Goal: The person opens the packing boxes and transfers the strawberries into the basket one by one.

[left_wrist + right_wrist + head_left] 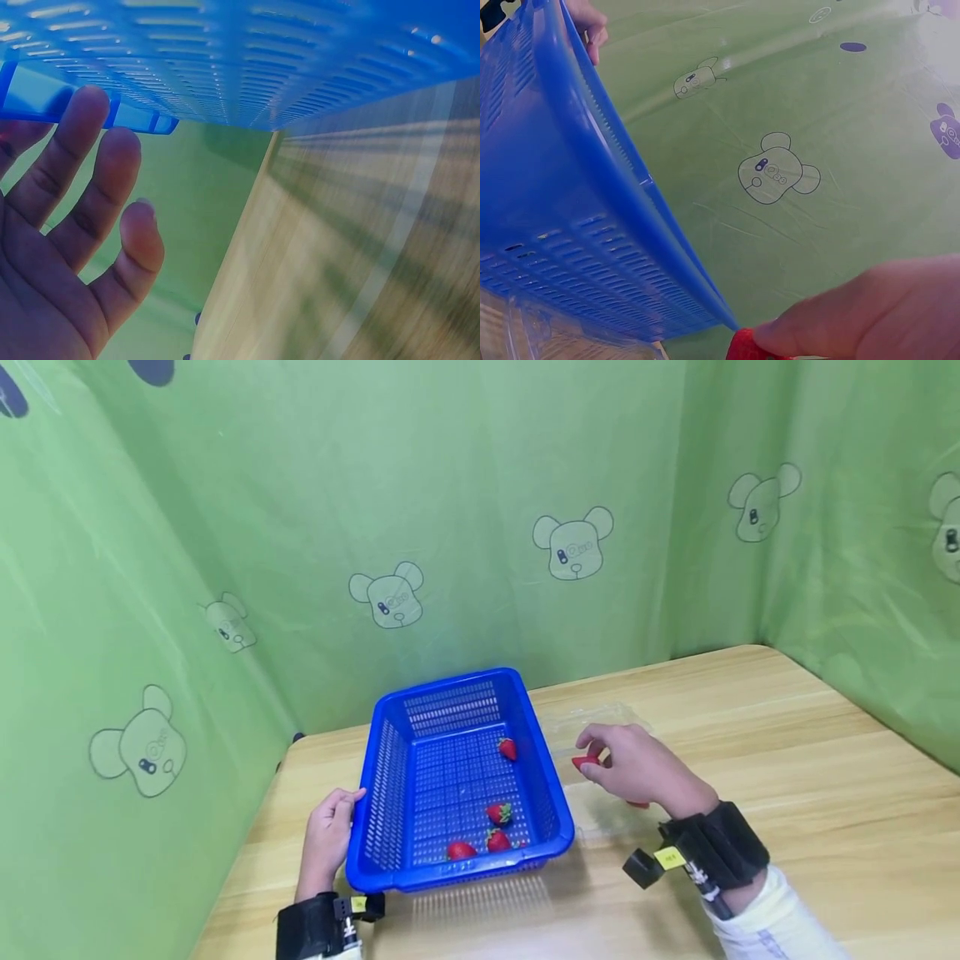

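Note:
A blue plastic basket stands tilted over the table, with several red strawberries inside, most along its near side. My left hand grips the basket's left rim; in the left wrist view its fingers reach below that rim. To the right of the basket, my right hand pinches a strawberry between thumb and fingers. The right wrist view shows this strawberry only in part, close to the basket's rim. Another red piece shows beneath the right hand, mostly hidden.
A clear plastic container lies on the wooden table beneath and behind my right hand. Green curtains printed with bear heads hang along the table's back and sides.

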### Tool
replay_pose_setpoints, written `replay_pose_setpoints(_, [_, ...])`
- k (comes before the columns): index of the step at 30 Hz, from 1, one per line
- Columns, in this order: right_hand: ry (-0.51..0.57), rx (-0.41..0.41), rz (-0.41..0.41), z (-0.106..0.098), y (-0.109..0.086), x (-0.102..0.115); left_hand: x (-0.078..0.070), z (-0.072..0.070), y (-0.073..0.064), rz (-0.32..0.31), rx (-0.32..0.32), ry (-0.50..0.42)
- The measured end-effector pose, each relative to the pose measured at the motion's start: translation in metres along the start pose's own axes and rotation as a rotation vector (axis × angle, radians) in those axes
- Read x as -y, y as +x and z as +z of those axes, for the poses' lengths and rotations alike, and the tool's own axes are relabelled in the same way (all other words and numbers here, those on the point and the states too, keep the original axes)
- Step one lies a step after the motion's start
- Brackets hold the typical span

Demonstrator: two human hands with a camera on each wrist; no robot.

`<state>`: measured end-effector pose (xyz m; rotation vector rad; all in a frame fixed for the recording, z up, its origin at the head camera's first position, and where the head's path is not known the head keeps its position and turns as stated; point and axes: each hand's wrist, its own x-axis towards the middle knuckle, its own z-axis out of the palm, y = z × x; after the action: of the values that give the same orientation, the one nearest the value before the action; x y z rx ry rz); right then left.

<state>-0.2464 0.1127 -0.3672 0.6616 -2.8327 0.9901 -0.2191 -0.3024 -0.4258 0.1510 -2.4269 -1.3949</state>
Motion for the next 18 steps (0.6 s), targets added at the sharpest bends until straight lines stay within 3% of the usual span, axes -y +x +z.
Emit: replay_pose_setpoints(18, [-0.006,-0.018,-0.035,-0.0008,-0.0026,0.0098,0.0018,0.001,0.0014,-0.035,0.005,0.003])
